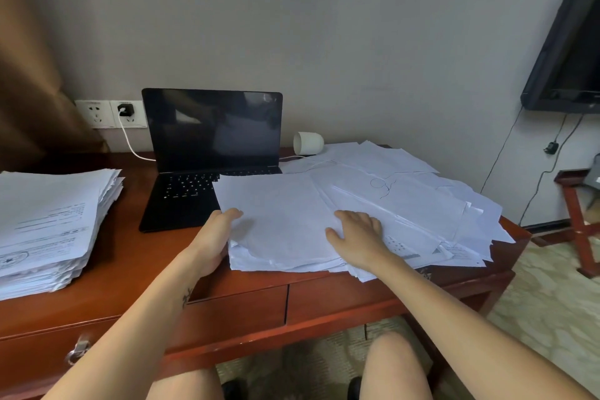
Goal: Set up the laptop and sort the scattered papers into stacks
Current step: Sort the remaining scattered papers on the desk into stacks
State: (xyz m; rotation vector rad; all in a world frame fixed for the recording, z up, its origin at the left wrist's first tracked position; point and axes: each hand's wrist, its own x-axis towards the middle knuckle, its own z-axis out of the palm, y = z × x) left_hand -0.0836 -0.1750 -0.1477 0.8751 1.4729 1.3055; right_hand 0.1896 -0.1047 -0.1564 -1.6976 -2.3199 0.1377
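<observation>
A black laptop (207,153) stands open with a dark screen at the back of the wooden desk (136,256). A loose heap of white papers (406,201) spreads over the desk's right half and overlaps the laptop's right keyboard corner. My left hand (217,237) grips the left edge of the top sheets, thumb on top and fingers under. My right hand (360,234) lies flat on the heap with its fingers spread. A thick, tidy paper stack (48,221) sits at the desk's left end.
A white cup (307,143) lies on its side behind the papers. A white charger cable (130,140) runs from the wall socket to the laptop. A wall-mounted TV (568,52) hangs at the right, with a red stand (581,221) below it. Desk drawers face my knees.
</observation>
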